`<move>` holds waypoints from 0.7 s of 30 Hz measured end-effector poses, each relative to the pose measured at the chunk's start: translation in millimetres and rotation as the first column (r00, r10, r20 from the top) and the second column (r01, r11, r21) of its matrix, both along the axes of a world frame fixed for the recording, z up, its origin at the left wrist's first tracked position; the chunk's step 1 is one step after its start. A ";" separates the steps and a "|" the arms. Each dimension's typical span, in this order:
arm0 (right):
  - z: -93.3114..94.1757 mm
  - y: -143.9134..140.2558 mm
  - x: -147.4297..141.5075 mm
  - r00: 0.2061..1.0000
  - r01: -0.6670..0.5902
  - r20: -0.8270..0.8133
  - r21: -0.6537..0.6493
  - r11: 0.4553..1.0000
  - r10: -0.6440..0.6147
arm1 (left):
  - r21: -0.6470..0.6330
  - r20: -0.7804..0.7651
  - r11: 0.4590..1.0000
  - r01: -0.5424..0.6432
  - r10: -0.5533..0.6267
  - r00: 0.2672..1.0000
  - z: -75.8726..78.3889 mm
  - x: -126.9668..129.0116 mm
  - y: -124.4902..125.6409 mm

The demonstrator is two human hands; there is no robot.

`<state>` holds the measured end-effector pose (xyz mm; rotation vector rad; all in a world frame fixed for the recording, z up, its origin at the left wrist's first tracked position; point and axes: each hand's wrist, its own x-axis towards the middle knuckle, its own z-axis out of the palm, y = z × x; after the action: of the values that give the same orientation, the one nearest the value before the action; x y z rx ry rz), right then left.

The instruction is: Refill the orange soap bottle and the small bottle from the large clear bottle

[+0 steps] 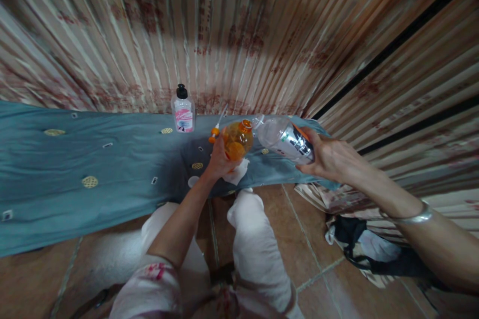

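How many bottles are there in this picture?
3: an orange bottle in the left hand, a clear bottle tilted toward it in the right hand, and a black-capped bottle standing on the blue-green cloth near the curtain.

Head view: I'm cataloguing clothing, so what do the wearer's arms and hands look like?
The left hand and right hand are ungloved. The pale left sleeve has a pinkish-red pattern near its edge and leaves the left forearm bare. A silvery bangle circles the right forearm; no right sleeve is discernible.
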<state>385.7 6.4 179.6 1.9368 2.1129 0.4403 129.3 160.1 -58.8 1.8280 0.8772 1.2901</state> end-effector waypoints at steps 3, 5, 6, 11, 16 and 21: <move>2.5 -0.2 -1.9 1.000 -0.005 -0.009 -0.001 1.000 0.005 | -0.005 0.010 1.000 0.001 -0.001 1.000 -0.2 1.0 -0.3; 5.1 -0.4 -3.7 1.000 -0.001 -0.022 -0.016 1.000 0.001 | -0.004 0.011 1.000 -0.002 0.002 1.000 -0.4 1.1 -0.1; 6.4 -0.4 -4.6 1.000 0.007 -0.027 -0.029 1.000 -0.008 | -0.004 0.011 1.000 -0.001 0.001 1.000 -0.5 1.0 0.1; 8.8 -0.2 -6.6 0.999 0.038 -0.034 -0.055 0.998 -0.040 | -0.009 0.003 1.000 0.004 -0.004 1.000 0.5 0.0 -0.3; 4.8 0.1 -2.7 0.999 0.028 -0.035 -0.043 0.999 -0.030 | -0.005 -0.015 1.000 -0.006 0.006 1.000 4.3 0.4 -3.8; 2.1 0.0 -1.2 1.000 0.018 -0.016 -0.018 1.000 -0.018 | -0.009 -0.012 1.000 0.007 -0.007 1.000 3.8 -0.8 -2.7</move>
<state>384.5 6.4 181.7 1.9546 2.1002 0.4015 128.5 157.4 -55.0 1.8324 0.8804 1.2705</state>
